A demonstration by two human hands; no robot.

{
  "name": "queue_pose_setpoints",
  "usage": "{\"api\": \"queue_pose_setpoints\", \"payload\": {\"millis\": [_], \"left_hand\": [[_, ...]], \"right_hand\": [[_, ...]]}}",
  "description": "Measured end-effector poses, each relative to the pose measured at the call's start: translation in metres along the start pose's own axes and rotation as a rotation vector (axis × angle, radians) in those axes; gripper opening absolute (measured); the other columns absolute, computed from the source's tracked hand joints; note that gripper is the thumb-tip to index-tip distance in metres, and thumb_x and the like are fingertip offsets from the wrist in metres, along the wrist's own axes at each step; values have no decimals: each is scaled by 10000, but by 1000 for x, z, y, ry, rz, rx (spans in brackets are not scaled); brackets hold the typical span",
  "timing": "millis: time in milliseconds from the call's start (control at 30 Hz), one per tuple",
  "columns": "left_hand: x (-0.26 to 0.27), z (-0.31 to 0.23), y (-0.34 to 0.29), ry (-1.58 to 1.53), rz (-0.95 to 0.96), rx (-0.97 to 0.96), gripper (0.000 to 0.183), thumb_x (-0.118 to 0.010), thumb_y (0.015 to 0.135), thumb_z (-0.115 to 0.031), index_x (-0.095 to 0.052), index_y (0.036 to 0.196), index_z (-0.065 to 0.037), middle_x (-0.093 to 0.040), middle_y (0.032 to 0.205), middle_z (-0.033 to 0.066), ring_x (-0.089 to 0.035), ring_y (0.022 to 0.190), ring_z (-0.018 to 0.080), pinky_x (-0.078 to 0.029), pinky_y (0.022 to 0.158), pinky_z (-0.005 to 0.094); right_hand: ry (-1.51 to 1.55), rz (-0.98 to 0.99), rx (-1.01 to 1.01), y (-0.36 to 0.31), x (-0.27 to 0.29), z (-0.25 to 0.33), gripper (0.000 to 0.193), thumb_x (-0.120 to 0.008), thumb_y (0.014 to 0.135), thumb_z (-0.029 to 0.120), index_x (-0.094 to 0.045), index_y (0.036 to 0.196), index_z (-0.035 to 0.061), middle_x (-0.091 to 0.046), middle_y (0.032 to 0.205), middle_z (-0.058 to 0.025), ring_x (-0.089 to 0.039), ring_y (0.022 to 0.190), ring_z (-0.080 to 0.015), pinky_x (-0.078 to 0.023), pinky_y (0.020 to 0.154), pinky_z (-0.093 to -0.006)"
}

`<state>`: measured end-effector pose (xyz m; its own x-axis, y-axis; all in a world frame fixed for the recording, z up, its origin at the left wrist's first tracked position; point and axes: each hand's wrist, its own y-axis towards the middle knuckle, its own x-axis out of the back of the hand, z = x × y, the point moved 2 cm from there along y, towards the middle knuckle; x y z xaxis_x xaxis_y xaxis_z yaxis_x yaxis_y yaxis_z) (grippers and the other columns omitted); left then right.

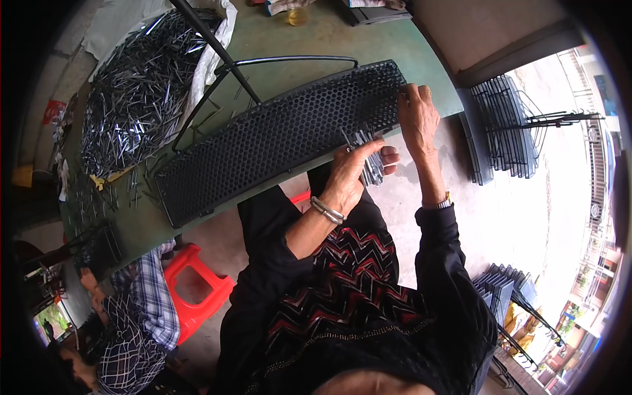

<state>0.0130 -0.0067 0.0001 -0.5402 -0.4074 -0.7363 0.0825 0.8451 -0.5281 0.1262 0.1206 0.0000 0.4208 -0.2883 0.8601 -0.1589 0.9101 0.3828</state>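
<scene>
A long black mesh panel with a honeycomb of holes lies slantwise along the table's near edge. A black wire frame rises behind it, joined to a long rod. My left hand is closed round a bundle of thin silvery metal strips, held at the panel's near edge. At the panel's right end, my right hand has its fingers pressed together at the rim. Whatever is between those fingertips is too small or hidden to make out.
The green table carries a white sack spilling dark metal strips at left. Similar black panels stand stacked at right, more below. A red stool and a co-worker in a checked shirt are at lower left.
</scene>
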Motion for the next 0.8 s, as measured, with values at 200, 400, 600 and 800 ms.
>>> {"api": "queue_pose_setpoints", "payload": {"millis": [200, 400, 600, 800], "left_hand": [[1, 0, -3, 15, 19, 0, 184, -611, 854, -87, -590, 990, 34, -661, 909, 195, -679, 846, 301, -578, 752, 414], [2, -1, -3, -10, 0, -8, 187, -611, 847, -81, -595, 993, 35, -666, 885, 192, -687, 792, 297, -589, 690, 398], [4, -2, -2, 0, -1, -4, 194, -602, 858, -85, -588, 997, 49, -658, 911, 204, -680, 830, 310, -585, 742, 415], [3, -4, 0, 8, -23, -20, 186, -618, 840, -82, -600, 970, 49, -667, 878, 196, -687, 778, 300, -591, 672, 395]], "right_hand": [[-26, -12, 21, 3, -4, 2, 97, -580, 857, 179, -573, 930, 115, -566, 928, -119, -601, 787, -344, -474, 641, -448], [52, -75, 41, 8, 1, 8, 68, -574, 851, 160, -561, 889, 105, -559, 895, -113, -590, 772, -334, -464, 634, -442], [154, -160, 45, 8, 7, 9, 90, -586, 858, 186, -554, 852, 102, -553, 821, -91, -578, 774, -305, -451, 648, -429], [135, -143, -35, 0, 7, 8, 106, -608, 857, 209, -567, 854, 112, -571, 812, -85, -587, 767, -289, -453, 651, -405]]}}
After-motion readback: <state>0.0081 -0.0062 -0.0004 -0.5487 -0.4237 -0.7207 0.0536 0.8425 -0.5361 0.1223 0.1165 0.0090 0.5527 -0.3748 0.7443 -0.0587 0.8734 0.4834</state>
